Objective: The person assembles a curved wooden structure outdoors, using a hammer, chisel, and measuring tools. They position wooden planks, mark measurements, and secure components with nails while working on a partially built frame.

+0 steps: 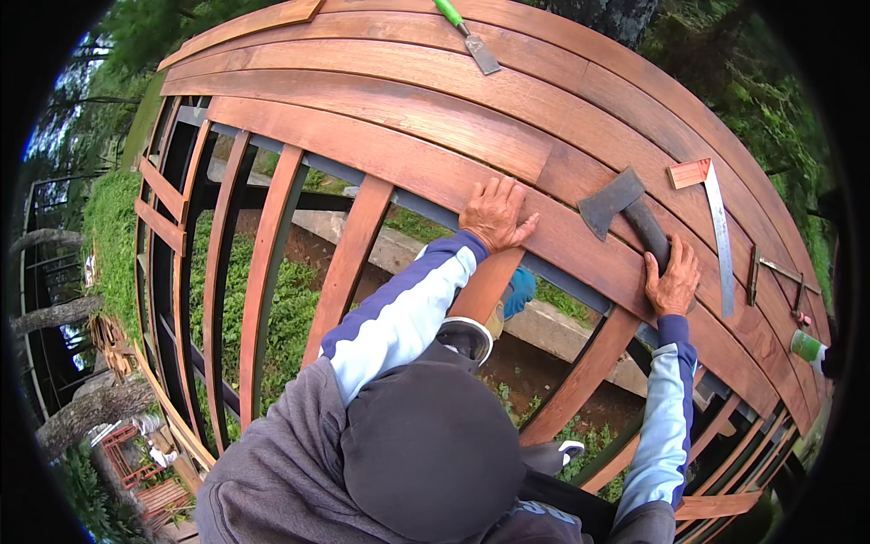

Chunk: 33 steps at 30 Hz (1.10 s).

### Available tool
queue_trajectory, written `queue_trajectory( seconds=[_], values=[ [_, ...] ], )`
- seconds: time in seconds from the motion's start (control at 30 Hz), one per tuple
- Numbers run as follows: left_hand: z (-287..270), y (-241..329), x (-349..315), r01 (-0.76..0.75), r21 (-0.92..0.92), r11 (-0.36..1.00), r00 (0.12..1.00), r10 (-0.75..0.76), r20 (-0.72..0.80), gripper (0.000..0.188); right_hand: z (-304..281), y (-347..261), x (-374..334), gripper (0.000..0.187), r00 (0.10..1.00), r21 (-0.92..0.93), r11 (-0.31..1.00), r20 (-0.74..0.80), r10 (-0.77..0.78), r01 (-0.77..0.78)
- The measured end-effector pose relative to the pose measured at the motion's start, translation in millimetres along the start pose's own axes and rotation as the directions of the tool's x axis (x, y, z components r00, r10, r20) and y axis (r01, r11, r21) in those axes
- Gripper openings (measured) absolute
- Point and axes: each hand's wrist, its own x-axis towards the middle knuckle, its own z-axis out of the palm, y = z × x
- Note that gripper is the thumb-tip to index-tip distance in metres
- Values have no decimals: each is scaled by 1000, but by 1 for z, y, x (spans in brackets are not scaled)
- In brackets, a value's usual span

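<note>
Unreadable pale lettering [550,514] on grey top [281,462]

A dark-headed hatchet [644,223] slants over flat reddish-brown deck boards [584,252], blade leftward.

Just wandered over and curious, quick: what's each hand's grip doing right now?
Left hand: grip open, resting on a wooden board.
Right hand: grip closed on the axe, by its handle.
</note>
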Motion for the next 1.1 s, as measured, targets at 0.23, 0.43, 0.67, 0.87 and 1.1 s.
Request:
queue_trajectory(
  seconds=[0.23, 0.43, 0.67, 0.87, 1.1],
  values=[
    [0, 3, 4, -33, 26, 999, 998, 34, -54, 49, -2, -1, 1, 55, 999, 0, 1000, -37, -2, 2],
    [1, 3, 4, -21, 53, 998, 999, 23, -43, 48, -1, -2, 1, 55, 1000, 9, 1000, -27, 13, -13],
    [2, 4, 5, -26, 33, 999, 998, 27, -54, 41, -2, -2, 2, 54, 999, -2, 1000, -29, 15, -15],
    [5, 3, 7, -50, 38, 998, 994, 53, -97, 42, 0, -2, 1, 55, 999, -28, 999, -24, 24, -25],
    [2, 7, 2, -34, 20, 999, 997, 35, -74, 40, -4, -4, -3, 54, 1000, -16, 1000, -15, 21, -21]
  ],
)
